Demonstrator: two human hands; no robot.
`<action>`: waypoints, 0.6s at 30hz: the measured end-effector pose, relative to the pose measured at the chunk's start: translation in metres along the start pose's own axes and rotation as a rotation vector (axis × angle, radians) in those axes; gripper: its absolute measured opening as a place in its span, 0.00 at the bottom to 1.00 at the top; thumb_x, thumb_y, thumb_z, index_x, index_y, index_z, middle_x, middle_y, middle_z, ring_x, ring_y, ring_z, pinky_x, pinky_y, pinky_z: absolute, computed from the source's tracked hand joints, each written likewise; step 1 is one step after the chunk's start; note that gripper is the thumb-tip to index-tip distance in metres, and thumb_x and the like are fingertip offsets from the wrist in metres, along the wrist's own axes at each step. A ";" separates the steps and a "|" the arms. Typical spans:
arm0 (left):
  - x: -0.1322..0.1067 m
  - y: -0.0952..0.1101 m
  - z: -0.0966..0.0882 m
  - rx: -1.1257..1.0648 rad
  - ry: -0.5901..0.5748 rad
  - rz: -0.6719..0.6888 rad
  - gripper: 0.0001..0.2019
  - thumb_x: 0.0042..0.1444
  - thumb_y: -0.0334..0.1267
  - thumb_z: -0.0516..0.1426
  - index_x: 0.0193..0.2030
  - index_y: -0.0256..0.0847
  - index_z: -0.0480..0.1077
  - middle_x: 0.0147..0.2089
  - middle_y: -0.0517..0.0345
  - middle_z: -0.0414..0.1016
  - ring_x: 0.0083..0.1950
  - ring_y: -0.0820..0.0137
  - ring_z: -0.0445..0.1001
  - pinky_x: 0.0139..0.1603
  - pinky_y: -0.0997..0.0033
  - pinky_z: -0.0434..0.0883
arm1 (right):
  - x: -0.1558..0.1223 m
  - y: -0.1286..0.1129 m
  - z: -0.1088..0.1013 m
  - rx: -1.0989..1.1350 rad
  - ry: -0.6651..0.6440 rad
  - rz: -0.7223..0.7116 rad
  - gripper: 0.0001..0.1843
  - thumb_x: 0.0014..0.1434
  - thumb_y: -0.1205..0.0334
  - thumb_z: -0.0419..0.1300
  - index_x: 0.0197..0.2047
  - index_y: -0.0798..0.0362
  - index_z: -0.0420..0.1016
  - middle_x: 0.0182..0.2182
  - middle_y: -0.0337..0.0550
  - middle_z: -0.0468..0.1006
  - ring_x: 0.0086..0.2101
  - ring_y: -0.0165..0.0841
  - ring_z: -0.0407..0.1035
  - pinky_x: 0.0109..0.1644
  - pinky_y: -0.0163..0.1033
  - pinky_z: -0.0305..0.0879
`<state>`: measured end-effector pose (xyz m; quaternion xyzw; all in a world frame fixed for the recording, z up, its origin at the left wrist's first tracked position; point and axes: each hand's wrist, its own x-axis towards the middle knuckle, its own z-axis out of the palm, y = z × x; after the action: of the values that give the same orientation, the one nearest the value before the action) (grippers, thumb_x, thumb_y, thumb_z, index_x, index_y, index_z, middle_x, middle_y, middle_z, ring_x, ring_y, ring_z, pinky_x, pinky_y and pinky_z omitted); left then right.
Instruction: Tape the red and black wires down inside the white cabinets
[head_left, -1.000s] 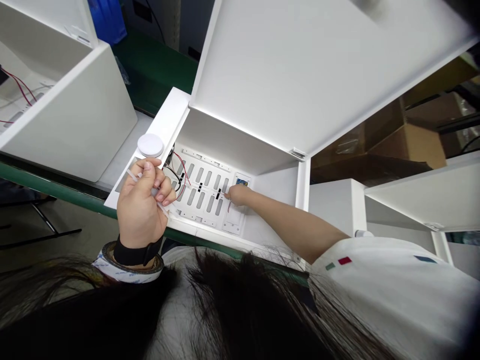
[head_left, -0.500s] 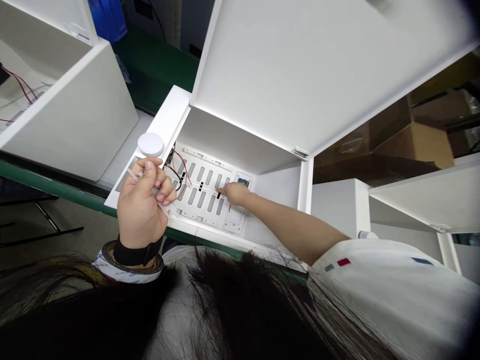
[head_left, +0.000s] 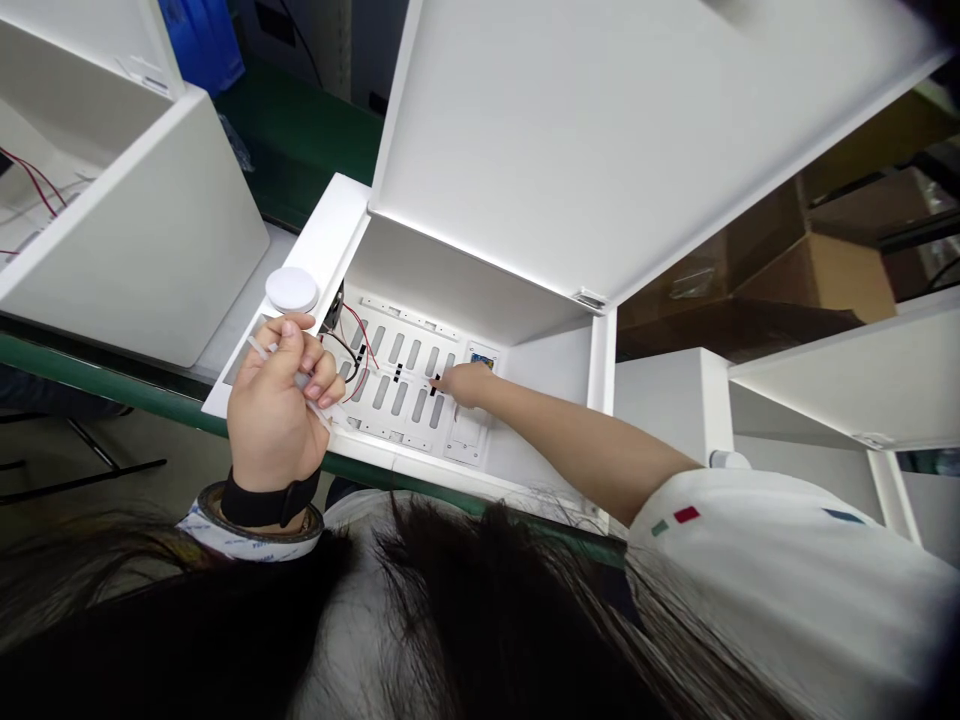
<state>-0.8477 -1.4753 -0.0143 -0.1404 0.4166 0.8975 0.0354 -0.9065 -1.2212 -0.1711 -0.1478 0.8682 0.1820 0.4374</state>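
Note:
An open white cabinet (head_left: 322,235) lies on its back before me, its lid (head_left: 600,130) raised. Inside, a white slotted plate (head_left: 397,385) carries black clips and red and black wires (head_left: 352,345). My left hand (head_left: 277,410) hovers over the cabinet's near left corner, fingers closed on thin white cable ties (head_left: 259,348). A roll of tape (head_left: 247,525) rings that wrist. My right hand (head_left: 465,383) reaches deep into the cabinet, fingertips pinched at a black clip on the plate, beside a small circuit module (head_left: 482,358).
A round white cap (head_left: 291,289) sits on the cabinet's left flange. Another open white cabinet (head_left: 142,230) stands to the left, more white cabinets (head_left: 840,380) to the right. Cardboard boxes (head_left: 832,270) are behind. A green bench edge (head_left: 112,385) runs below. My dark hair fills the bottom.
My right hand has shifted slightly left along the slotted plate, from beside the circuit module to the black clip. My left hand stays closed on the cable ties.

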 end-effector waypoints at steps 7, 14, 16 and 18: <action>0.002 0.003 -0.004 -0.033 -0.018 -0.031 0.05 0.63 0.35 0.51 0.36 0.39 0.65 0.25 0.65 0.49 0.20 0.81 0.49 0.18 0.81 0.52 | -0.009 0.008 0.010 0.122 -0.082 0.167 0.29 0.62 0.63 0.56 0.66 0.40 0.61 0.53 0.56 0.72 0.52 0.50 0.66 0.51 0.56 0.58; 0.001 0.003 -0.003 -0.033 -0.022 -0.035 0.05 0.63 0.33 0.50 0.36 0.39 0.65 0.25 0.65 0.49 0.20 0.81 0.49 0.18 0.81 0.52 | -0.007 -0.004 -0.004 0.054 0.079 -0.028 0.42 0.57 0.75 0.55 0.69 0.35 0.49 0.50 0.51 0.74 0.49 0.47 0.69 0.51 0.49 0.60; 0.001 0.004 -0.003 -0.027 -0.022 -0.035 0.05 0.63 0.33 0.50 0.36 0.38 0.65 0.25 0.65 0.49 0.20 0.81 0.49 0.18 0.81 0.52 | -0.007 -0.009 -0.005 0.015 0.086 -0.036 0.45 0.57 0.77 0.53 0.70 0.33 0.44 0.48 0.50 0.75 0.48 0.47 0.69 0.52 0.51 0.59; 0.000 0.004 -0.003 -0.026 -0.030 -0.035 0.05 0.63 0.33 0.50 0.36 0.38 0.64 0.25 0.65 0.49 0.20 0.81 0.48 0.18 0.81 0.52 | -0.006 -0.010 -0.003 -0.008 0.059 -0.008 0.47 0.56 0.78 0.54 0.70 0.32 0.42 0.48 0.51 0.75 0.47 0.48 0.70 0.51 0.53 0.59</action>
<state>-0.8482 -1.4806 -0.0131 -0.1347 0.4017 0.9041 0.0552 -0.9013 -1.2309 -0.1667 -0.1580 0.8794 0.1793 0.4117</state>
